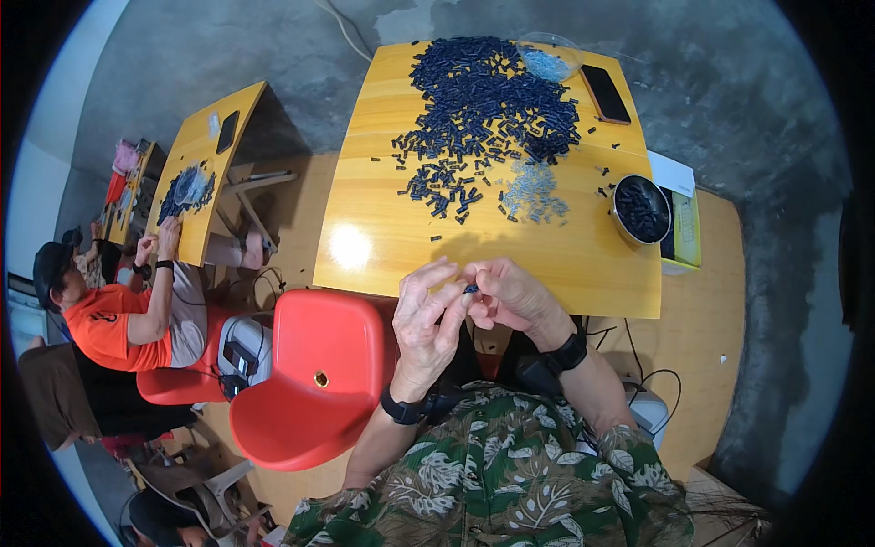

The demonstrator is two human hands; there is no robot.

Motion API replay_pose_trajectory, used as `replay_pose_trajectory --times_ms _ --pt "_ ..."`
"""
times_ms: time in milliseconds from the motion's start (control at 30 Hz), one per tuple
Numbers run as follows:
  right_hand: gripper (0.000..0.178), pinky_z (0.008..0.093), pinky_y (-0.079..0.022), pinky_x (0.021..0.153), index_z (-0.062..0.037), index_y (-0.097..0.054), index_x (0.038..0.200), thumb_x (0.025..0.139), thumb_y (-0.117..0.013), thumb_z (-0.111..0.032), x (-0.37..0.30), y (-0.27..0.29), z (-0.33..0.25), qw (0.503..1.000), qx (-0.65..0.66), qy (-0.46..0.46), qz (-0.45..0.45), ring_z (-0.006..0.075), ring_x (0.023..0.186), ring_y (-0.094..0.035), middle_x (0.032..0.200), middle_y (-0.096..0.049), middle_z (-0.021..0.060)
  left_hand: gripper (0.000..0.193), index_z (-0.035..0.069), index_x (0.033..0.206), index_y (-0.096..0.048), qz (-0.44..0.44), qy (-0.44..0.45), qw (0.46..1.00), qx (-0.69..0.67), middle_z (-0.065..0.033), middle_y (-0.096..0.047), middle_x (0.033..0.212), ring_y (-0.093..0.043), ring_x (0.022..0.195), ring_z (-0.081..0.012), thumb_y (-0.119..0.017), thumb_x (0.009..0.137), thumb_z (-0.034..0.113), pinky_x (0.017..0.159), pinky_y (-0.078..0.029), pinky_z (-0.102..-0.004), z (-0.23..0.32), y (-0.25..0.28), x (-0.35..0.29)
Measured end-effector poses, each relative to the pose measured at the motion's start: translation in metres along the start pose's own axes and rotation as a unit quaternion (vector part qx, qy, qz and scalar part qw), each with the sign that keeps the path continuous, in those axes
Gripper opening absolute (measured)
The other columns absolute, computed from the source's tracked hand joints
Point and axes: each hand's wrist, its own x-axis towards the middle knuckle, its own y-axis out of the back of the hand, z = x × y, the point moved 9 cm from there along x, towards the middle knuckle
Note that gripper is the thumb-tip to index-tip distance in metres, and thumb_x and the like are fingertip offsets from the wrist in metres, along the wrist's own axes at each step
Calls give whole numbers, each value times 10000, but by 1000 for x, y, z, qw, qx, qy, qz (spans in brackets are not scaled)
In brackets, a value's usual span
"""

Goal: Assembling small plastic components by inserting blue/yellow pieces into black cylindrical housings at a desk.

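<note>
Just past the near edge of the yellow wooden table [383, 219], my two hands meet in front of my body. Between their fingertips is a small dark plastic piece [470, 289]; its exact kind is too small to tell. My left hand [424, 314] pinches it from the left, and my right hand [518, 296] closes on it from the right. Farther back lies a wide heap of similar dark plastic pieces [483, 96], thinning out toward me. Beside its near end is a small pile of clear, greyish pieces [533, 191].
A bowl [641, 210] of dark pieces stands at the table's right edge, by a yellow bin [685, 237]. A clear dish [550, 59] with bluish bits and a phone [605, 94] lie at the back. Left are a red chair [328, 351] and a person in orange [128, 319].
</note>
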Motion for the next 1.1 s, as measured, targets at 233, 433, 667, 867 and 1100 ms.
replay_pose_trajectory --times_ms 233,433,667,867,1100 --pt "400 168 -349 431 -23 -613 898 880 -715 -409 -7 2 15 997 63 -32 -42 17 526 -413 703 -545 -25 175 12 958 -685 -38 6 999 -30 -144 -634 1146 -575 1159 -361 -724 790 -19 948 -484 -452 -3 -11 -5" --pt "319 153 -316 394 -37 -609 886 906 -706 -341 -10 -1 11 998 16 -54 -2 3 479 -386 670 -516 -41 199 29 955 -675 -67 -21 998 1 -142 -631 1155 -560 1175 -382 -718 769 -27 964 -470 -466 4 -11 -4" --pt "275 170 -341 379 -39 -618 845 928 -690 -291 -15 8 9 996 -62 -60 33 10 463 -380 625 -459 -50 190 33 914 -669 -80 -64 993 50 -115 -642 1103 -578 1147 -365 -727 739 -12 938 -426 -489 9 -13 -3" --pt "263 163 -324 376 -18 -629 876 907 -716 -264 -19 5 11 998 9 -64 13 12 462 -379 622 -451 -50 127 16 852 -663 -80 -56 994 47 -126 -650 1070 -585 1130 -365 -716 739 -10 931 -428 -491 8 -18 -2" --pt "214 146 -285 378 22 -636 963 905 -705 -172 -21 4 21 993 83 -81 -12 2 453 -376 642 -476 -53 108 4 835 -651 -92 -61 994 17 -133 -657 986 -606 1079 -367 -699 740 -15 917 -440 -493 11 -25 -5"
